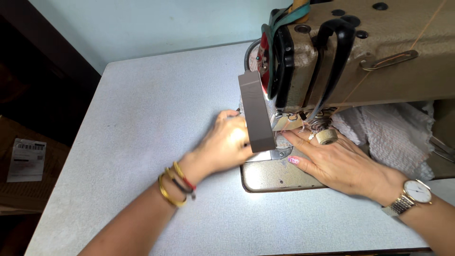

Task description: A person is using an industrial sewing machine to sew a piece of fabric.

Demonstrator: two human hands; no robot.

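A beige sewing machine (379, 52) stands at the right of a pale grey table (151, 123). My left hand (222, 144), with bangles at the wrist, reaches behind the machine's grey lamp bar (256, 114) toward the needle area; its fingertips are hidden there. My right hand (339, 163), with a wristwatch, lies flat on white crinkled fabric (398, 135) by the metal needle plate (270, 175). Its fingers point toward the presser foot. A round beige knob (326, 136) sits just above its knuckles.
The white fabric bunches under the machine arm at the right. A green-and-red handwheel part (268, 57) faces me. Left of the table lies a brown cardboard box with a white label (26, 159). A pale wall stands behind.
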